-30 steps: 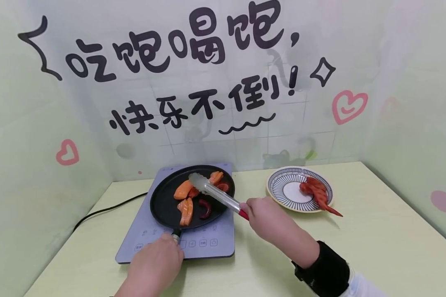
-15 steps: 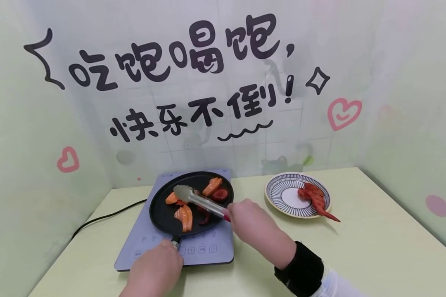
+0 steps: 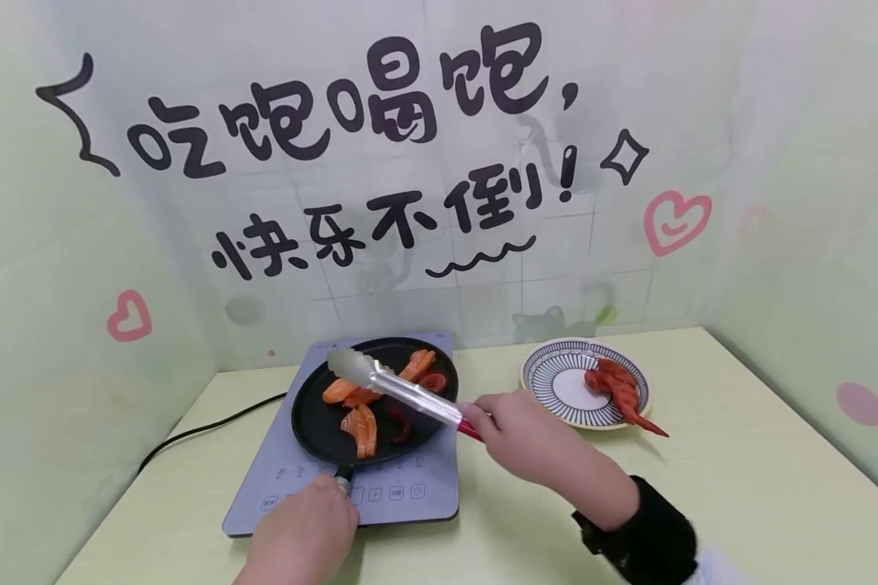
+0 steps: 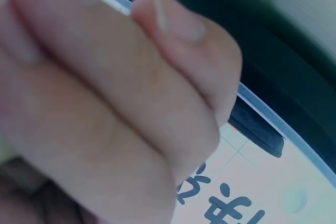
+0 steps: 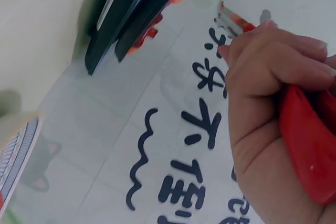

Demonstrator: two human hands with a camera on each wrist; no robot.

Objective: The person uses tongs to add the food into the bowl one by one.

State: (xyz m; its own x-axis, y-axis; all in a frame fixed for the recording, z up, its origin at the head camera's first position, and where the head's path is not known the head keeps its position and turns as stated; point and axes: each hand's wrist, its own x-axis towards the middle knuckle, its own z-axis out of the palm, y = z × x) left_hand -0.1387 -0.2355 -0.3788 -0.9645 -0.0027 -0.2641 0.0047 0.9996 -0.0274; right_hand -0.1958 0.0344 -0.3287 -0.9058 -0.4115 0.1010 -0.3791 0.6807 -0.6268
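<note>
My left hand grips the handle of a black round frying pan. Curled fingers fill much of the left wrist view. Several orange, salmon-like slices lie in the pan, along with a dark red curved piece and a round red piece. My right hand holds metal tongs by their red handles. The tongs' scalloped head hangs over the pan's far left part, overlapping an orange slice, with no food showing in it.
The pan sits on a bluish flat induction cooker with a black cord running left. A patterned plate at the right holds a red, wing-like piece of food whose tip sticks past the rim. A lettered wall stands behind the table.
The tongs first swept left over the food, and an orange slice shifted left; now they are raised, their head further left and my right hand back to the right. The left hand keeps its grip.
</note>
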